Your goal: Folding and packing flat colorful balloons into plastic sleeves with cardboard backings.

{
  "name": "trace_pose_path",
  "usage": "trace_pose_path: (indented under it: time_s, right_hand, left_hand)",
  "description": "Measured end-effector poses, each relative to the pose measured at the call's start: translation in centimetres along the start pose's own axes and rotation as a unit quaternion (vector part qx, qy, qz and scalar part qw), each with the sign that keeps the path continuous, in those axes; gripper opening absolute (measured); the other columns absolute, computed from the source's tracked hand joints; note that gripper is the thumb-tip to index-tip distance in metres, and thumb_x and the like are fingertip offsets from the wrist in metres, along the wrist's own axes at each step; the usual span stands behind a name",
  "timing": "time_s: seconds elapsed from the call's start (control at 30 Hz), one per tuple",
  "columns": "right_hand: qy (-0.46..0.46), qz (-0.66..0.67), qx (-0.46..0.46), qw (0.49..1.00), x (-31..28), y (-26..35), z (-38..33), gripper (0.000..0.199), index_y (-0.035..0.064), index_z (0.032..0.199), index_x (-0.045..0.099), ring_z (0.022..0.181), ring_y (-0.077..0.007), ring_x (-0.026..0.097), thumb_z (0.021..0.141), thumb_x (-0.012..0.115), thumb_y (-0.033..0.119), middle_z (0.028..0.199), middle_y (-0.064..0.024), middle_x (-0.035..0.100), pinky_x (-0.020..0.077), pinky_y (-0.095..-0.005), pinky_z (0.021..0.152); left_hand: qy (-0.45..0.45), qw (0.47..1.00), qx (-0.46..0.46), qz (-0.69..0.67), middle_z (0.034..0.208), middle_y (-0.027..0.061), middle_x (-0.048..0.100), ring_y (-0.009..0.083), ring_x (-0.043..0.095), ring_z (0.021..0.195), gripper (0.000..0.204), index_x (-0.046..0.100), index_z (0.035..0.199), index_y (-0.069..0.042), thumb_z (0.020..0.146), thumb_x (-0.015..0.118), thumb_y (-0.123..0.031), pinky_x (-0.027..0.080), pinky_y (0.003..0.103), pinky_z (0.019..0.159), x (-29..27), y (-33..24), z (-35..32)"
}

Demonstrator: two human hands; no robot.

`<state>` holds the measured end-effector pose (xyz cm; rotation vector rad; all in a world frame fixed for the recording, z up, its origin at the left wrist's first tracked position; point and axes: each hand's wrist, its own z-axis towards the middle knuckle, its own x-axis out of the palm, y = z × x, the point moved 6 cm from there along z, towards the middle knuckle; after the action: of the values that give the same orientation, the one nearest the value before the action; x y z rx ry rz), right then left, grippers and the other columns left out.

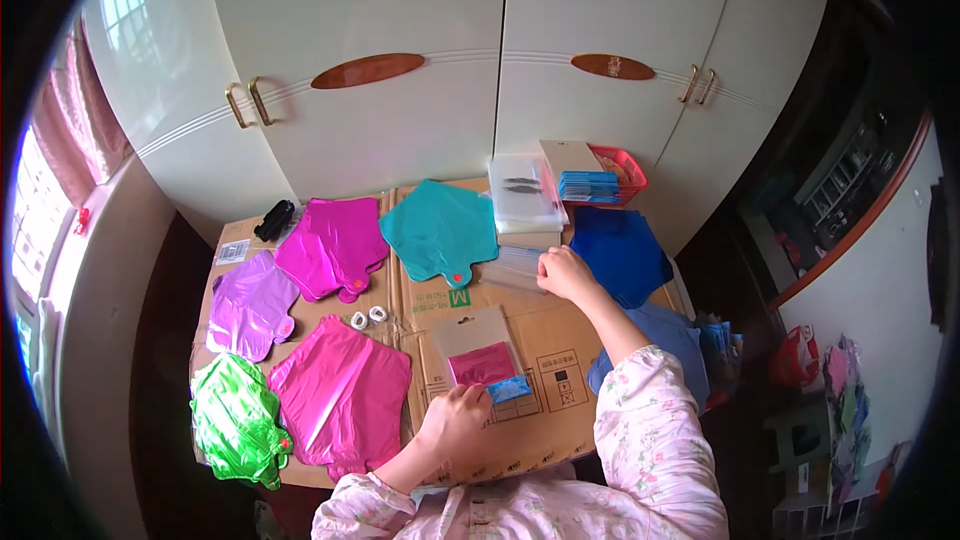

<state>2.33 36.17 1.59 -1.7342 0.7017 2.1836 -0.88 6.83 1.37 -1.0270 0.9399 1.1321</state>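
My left hand (pixel 455 422) is closed, its fingertips pinched at the left end of a small blue packet (pixel 510 389). The packet lies over a folded pink foil piece (pixel 480 364) in a clear bag with a hang-hole top (pixel 470 328). Farther off, my right hand (pixel 566 272) is closed at the edge of clear plastic bags (pixel 515 270). Around them lie flat, shiny foil balloons: teal (pixel 440 230), magenta (pixel 330 248), lilac (pixel 250 305), green (pixel 235 415), pink (pixel 340 390), dark blue (pixel 622 255) and a paler blue one (pixel 665 345) partly under my right arm.
Flattened cardboard (pixel 550 340) covers the work surface. At the back stand a stack of clear bags (pixel 525 190), blue packets (pixel 588 186) and a red basket (pixel 630 175). Two white rolls (pixel 368 318) lie mid-left, a black item (pixel 273 221) at the far left. Cabinet doors (pixel 400 130) rise behind.
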Motion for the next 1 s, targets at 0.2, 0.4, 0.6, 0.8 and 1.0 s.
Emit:
trace_pose_path:
  time_s: [0.2,0.4,0.6,0.8,1.0]
  right_hand:
    - [-0.039,0.123,0.048,0.99,-3.5,3.8,-5.0,0.007,0.0046,0.079,0.061,0.072,-0.0299,0.065,0.076,0.063,0.01,0.081,-0.0163,0.066,0.0521,-0.0398,0.062]
    - [0.029,0.335,-0.082,0.938,-5.7,12.0,-18.0,0.008,0.0078,0.085,0.062,0.068,-0.0243,0.065,0.081,0.058,0.004,0.08,-0.0087,0.065,0.0509,-0.0335,0.059]
    - [0.102,0.348,-0.024,0.932,-1.5,14.2,-22.9,0.008,0.0078,0.087,0.063,0.069,-0.0229,0.065,0.08,0.06,0.007,0.081,-0.0063,0.065,0.052,-0.0327,0.061]
    - [0.057,0.325,0.001,0.944,-0.8,14.1,-23.7,0.01,0.0074,0.089,0.063,0.069,-0.026,0.065,0.079,0.061,0.005,0.081,-0.0081,0.065,0.053,-0.0351,0.061]
    - [-0.023,0.28,0.034,0.959,0.2,14.1,-23.3,0.011,0.0081,0.087,0.064,0.065,-0.0267,0.065,0.077,0.063,0.006,0.079,-0.0086,0.064,0.053,-0.0363,0.058]
  left_hand:
    - [-0.041,0.999,0.01,0.019,0.093,0.0069,0.061,0.0183,0.061,0.075,0.017,0.057,0.084,-0.006,0.069,0.06,-0.013,0.054,0.031,0.057,-0.2,-0.2,-0.4]
    - [-0.047,0.998,0.021,0.034,0.098,0.0088,0.062,0.018,0.061,0.074,0.019,0.056,0.087,-0.004,0.071,0.058,-0.014,0.054,0.029,0.058,0.2,-0.3,-0.3]
    - [-0.027,0.999,0.013,0.029,0.097,0.009,0.062,0.0181,0.061,0.073,0.019,0.055,0.088,-0.004,0.072,0.058,-0.014,0.054,0.029,0.058,-0.2,-0.4,-0.1]
    - [-0.048,0.998,0.019,0.036,0.095,0.0091,0.061,0.0174,0.061,0.074,0.022,0.056,0.088,-0.004,0.07,0.06,-0.015,0.053,0.03,0.057,-0.3,-0.3,-0.2]
    - [-0.014,0.999,0.017,0.037,0.106,0.0114,0.061,0.0186,0.061,0.075,0.022,0.057,0.09,-0.005,0.071,0.06,-0.017,0.054,0.03,0.062,0.1,-0.4,-0.4]
